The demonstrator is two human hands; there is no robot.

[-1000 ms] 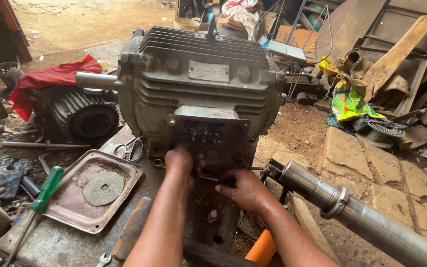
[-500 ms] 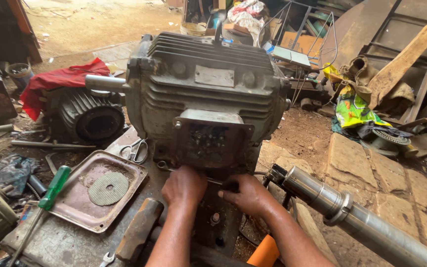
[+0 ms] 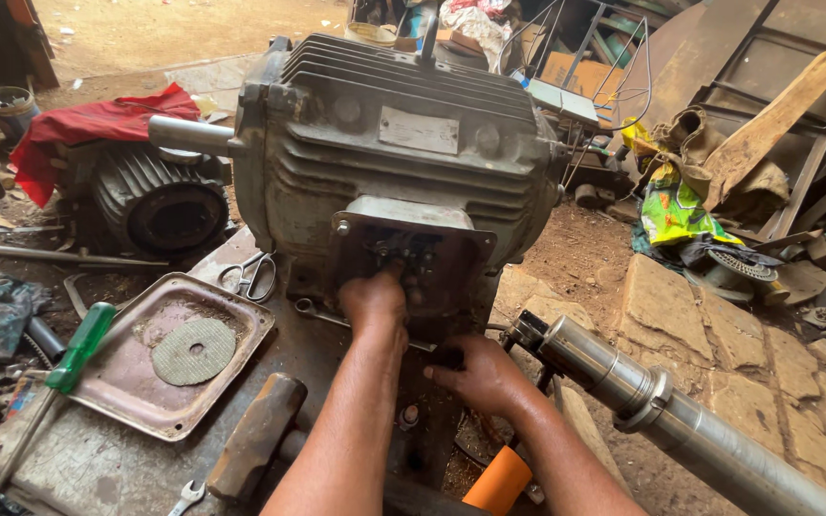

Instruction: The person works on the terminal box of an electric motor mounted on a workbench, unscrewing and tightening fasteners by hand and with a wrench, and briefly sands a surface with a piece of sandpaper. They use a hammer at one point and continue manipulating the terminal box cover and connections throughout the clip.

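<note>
Rect. grey nameplate (image 3: 419,129) sitting on motor housing top; green-yellow printed bag (image 3: 673,212) lying crumpled at right.

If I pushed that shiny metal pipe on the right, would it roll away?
Probably only a little. The pipe is round and smooth, so it could roll, but it looks thick and solid, likely heavy for you. Its collar sticks out and it lies on uneven stone slabs, which would likely stop it.
</note>
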